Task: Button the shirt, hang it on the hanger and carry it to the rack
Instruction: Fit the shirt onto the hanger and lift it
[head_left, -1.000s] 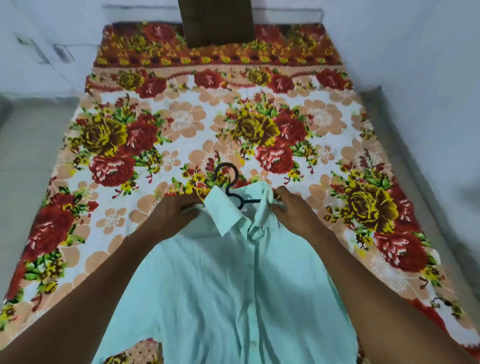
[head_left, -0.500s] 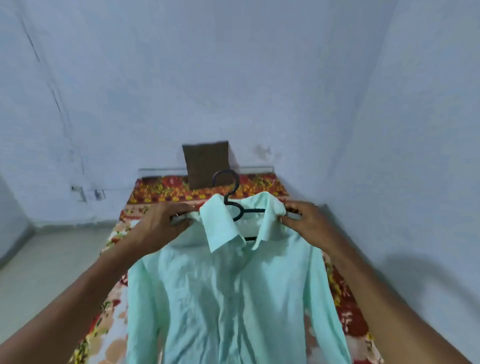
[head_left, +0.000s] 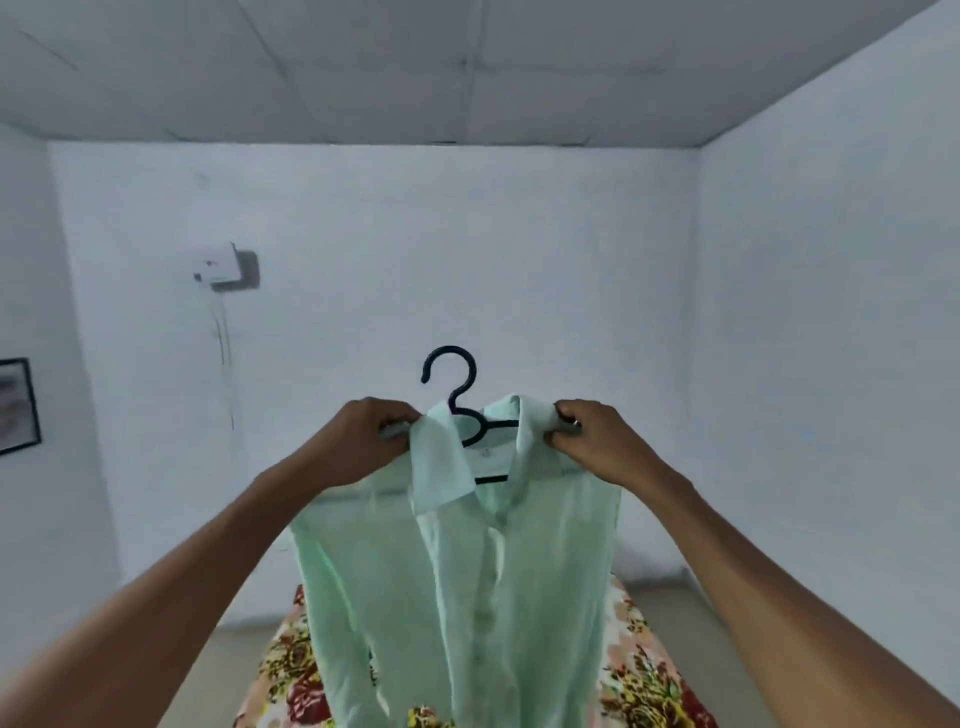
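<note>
- Shirt (head_left: 467, 587), pale green, hangs mid-frame on a black hanger (head_left: 457, 395), above the floral bedspread (head_left: 639, 670).
- Left hand (head_left: 358, 447) and right hand (head_left: 597, 441) pinch its shoulders, fingers curled.

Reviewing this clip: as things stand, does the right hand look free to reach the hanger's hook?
Probably not at once. The right hand grips the shirt at its shoulder, as the left hand does opposite. The hook stands bare above the collar, unobstructed, but reaching it means letting go of that shoulder.
</note>
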